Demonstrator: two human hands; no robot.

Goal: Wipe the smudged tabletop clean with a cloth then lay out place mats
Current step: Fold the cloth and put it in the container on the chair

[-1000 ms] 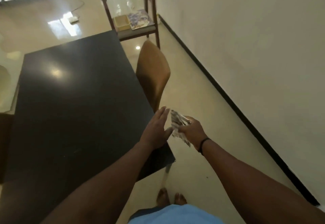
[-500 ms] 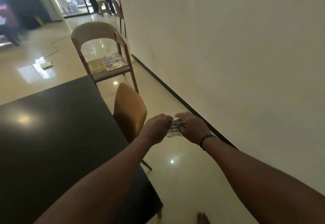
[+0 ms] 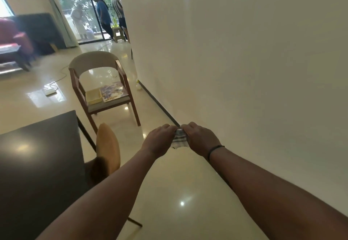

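Note:
A small striped cloth (image 3: 179,140) is stretched between my two hands, held out in front of me over the floor. My left hand (image 3: 160,141) grips its left edge and my right hand (image 3: 200,139) grips its right edge. The black tabletop (image 3: 37,156) lies to my lower left, well apart from both hands. A patterned place mat (image 3: 113,93) rests on the seat of the wooden armchair (image 3: 98,64) beyond the table, beside a yellow tray (image 3: 93,96).
A tan chair (image 3: 108,149) is tucked against the table's right side. A white wall (image 3: 244,70) runs close on my right. A cable and a white box (image 3: 49,91) lie on the glossy floor. Three people stand at the far glass door (image 3: 101,11). A red sofa (image 3: 13,40) stands far left.
My view has risen from the tabletop toward the room. My left hand has closed on the cloth beside my right, and both now hold it spread between them.

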